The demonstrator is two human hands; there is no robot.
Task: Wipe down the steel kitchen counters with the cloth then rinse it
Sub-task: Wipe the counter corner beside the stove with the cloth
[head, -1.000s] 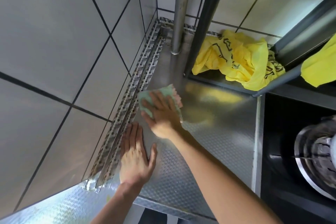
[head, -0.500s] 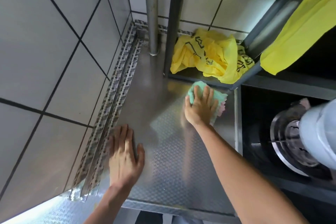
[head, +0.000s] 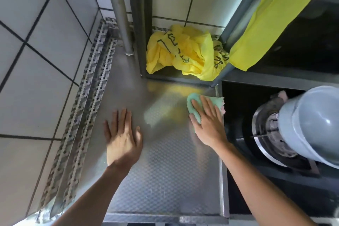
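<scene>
Because the green cloth (head: 197, 105), at the counter's (head: 165, 180) three-o'clock edge, looks soft, light and limp, the right hand (head: 208, 123) best presses it flat with straight, close-set fingers, while the left hand (head: 122, 137) rests flat at nine o'clock, fingers together.

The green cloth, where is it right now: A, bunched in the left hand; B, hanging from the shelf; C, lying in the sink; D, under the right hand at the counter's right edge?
D: the right hand presses flat on the green cloth beside the steel counter edge, while the left hand rests bare.
</scene>
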